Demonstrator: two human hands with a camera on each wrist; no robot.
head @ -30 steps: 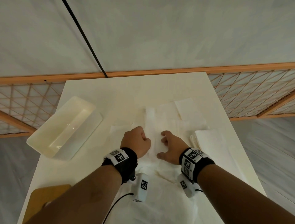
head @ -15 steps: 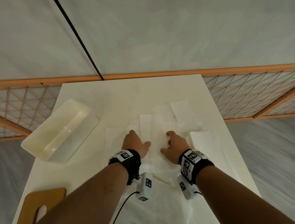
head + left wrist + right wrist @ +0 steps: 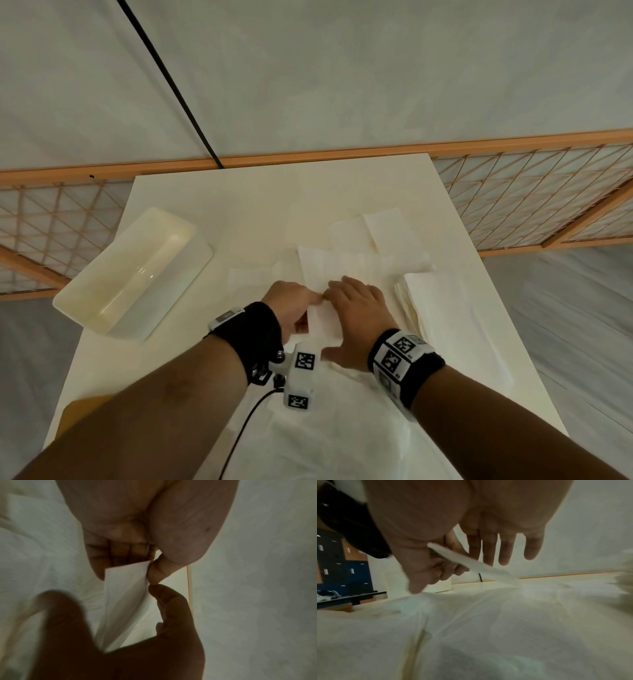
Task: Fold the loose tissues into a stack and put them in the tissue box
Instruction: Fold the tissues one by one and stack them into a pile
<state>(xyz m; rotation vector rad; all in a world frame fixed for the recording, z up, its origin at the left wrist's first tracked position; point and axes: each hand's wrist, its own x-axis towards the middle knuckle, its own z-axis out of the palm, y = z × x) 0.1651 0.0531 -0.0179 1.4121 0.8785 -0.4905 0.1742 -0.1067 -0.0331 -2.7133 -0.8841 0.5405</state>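
Observation:
A white tissue (image 3: 320, 322) is lifted off the table between my two hands. My left hand (image 3: 296, 305) pinches its edge between thumb and curled fingers; the left wrist view shows the tissue (image 3: 126, 588) in that pinch of my left hand (image 3: 149, 563). My right hand (image 3: 356, 308) lies over the tissue's right side with fingers (image 3: 503, 550) straight, while the tissue (image 3: 471, 562) runs edge-on under them. More loose tissues (image 3: 346, 263) are spread beyond my hands. A folded stack (image 3: 431, 308) sits at the right. The open white tissue box (image 3: 168, 298) stands at the left, with nothing in it.
A crumpled white sheet (image 3: 342, 428) covers the near end of the table (image 3: 239, 205). A wooden board (image 3: 77, 407) pokes out at the near left corner. An orange lattice fence (image 3: 513, 192) runs behind the table, and a black cable (image 3: 171, 85) crosses the floor beyond.
Both hands were pressing flat on the spread tissue. They have drawn together, and my left hand has pinched and raised the tissue's edge while the right hand moved over it.

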